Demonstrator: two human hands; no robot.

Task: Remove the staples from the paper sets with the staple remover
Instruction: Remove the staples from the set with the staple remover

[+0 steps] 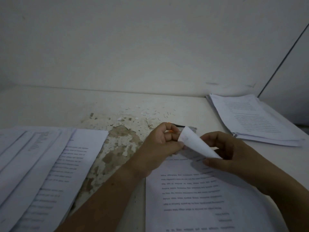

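Near the middle of the worn table, one paper set lies under both hands, its top corner rolled back into a cone. The left hand has its fingers curled round the staple remover (only an orange bit, a black tip and some metal show past the knuckles), and its thumb presses against the rolled corner. The right hand holds that corner with fingers curled over it and the thumb beneath.

Printed lines cover every sheet, all too blurred to read; no brand or label can be made out.

Counted: three groups of paper, namely the set being worked on, a fanned pile at the left and a squarer stack at the far right. Many small paper scraps and bent staples lie scattered beyond the hands, too small to number.
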